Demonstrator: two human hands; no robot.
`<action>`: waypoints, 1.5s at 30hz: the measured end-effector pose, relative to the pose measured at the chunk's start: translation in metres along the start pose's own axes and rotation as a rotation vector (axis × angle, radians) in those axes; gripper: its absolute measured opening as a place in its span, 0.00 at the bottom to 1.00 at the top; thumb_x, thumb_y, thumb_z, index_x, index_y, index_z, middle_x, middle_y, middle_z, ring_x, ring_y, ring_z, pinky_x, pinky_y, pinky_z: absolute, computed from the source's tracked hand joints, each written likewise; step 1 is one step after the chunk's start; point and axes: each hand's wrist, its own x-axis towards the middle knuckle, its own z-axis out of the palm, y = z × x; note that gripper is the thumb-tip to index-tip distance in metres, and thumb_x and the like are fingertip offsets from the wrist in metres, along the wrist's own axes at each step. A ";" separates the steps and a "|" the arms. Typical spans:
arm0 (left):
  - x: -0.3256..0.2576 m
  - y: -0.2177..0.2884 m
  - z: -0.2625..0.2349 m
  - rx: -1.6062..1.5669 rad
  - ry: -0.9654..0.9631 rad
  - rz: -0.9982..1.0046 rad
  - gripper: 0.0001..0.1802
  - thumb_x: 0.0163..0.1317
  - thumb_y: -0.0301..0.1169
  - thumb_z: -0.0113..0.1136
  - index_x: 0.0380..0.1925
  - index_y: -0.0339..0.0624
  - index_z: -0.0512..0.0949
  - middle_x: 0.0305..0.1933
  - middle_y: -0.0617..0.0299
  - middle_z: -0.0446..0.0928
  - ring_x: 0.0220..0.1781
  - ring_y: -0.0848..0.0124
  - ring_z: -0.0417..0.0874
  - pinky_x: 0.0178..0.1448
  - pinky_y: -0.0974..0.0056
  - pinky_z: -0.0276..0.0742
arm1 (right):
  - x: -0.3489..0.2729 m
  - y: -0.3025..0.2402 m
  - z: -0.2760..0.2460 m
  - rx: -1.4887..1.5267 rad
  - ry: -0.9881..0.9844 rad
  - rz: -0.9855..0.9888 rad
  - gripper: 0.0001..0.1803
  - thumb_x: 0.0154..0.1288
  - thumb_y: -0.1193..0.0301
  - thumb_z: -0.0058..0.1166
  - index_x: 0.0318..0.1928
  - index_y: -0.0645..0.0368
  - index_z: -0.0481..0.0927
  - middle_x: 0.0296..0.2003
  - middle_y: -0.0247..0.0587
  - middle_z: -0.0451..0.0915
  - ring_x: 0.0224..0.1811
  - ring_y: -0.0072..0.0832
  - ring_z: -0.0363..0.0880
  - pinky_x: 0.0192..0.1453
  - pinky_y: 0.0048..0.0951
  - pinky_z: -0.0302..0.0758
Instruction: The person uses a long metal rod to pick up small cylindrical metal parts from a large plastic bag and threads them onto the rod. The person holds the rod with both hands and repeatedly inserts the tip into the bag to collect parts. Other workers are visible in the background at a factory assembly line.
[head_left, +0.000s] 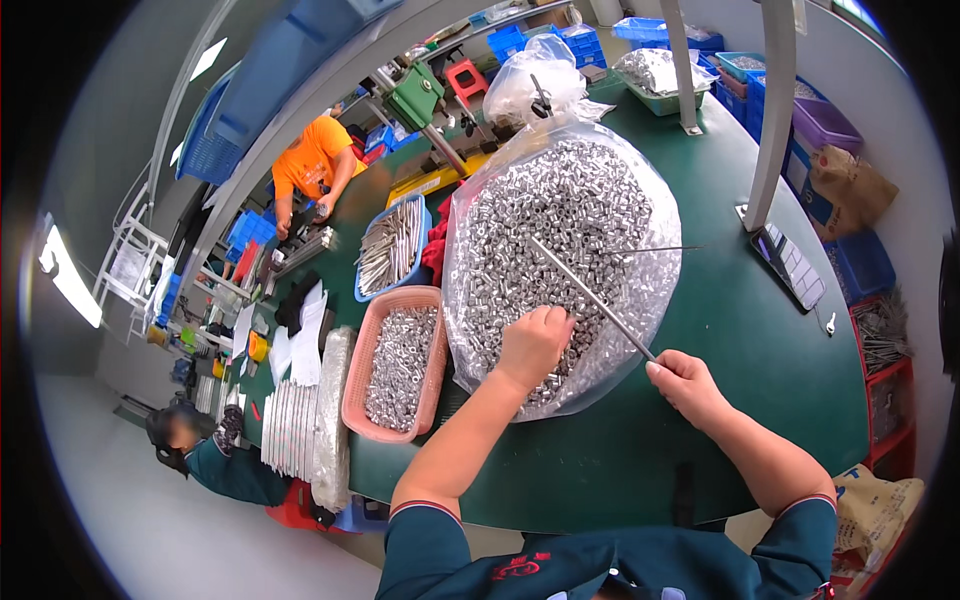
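Head view — left hand (pixel 533 343) fingers buried in sleeves (pixel 560 215), right hand (pixel 685 385) pinching rod (pixel 590 295)

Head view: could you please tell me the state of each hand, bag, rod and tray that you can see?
Left hand: closed, resting in the metal sleeves.
Right hand: gripping the thin rod.
Thin rod: held slanted across the bag.
Clear bag: open, heaped with small metal sleeves.
Pink tray: partly filled with sleeves.
Blue tray: holds long metal pins.
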 end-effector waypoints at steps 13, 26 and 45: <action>-0.011 -0.060 -0.008 -2.578 0.423 -1.305 0.14 0.68 0.40 0.53 0.34 0.40 0.74 0.25 0.63 0.68 0.18 0.78 0.60 0.16 0.74 0.50 | -0.009 -0.002 0.004 -0.229 -0.080 0.002 0.17 0.67 0.61 0.54 0.35 0.65 0.77 0.20 0.29 0.69 0.24 0.16 0.64 0.27 0.26 0.64; -0.014 -0.050 -0.019 -1.996 0.365 -1.176 0.15 0.67 0.44 0.55 0.34 0.44 0.73 0.22 0.65 0.68 0.16 0.78 0.62 0.15 0.75 0.49 | -0.014 -0.013 0.005 -0.360 -0.095 0.015 0.16 0.69 0.62 0.51 0.35 0.65 0.78 0.19 0.33 0.70 0.23 0.19 0.65 0.27 0.28 0.66; -0.012 -0.036 -0.024 -1.714 0.268 -1.059 0.13 0.69 0.41 0.53 0.35 0.42 0.72 0.24 0.60 0.69 0.14 0.76 0.63 0.15 0.75 0.53 | -0.020 -0.016 0.004 -0.805 0.215 -0.386 0.13 0.65 0.63 0.56 0.34 0.62 0.79 0.19 0.46 0.76 0.22 0.38 0.76 0.29 0.36 0.70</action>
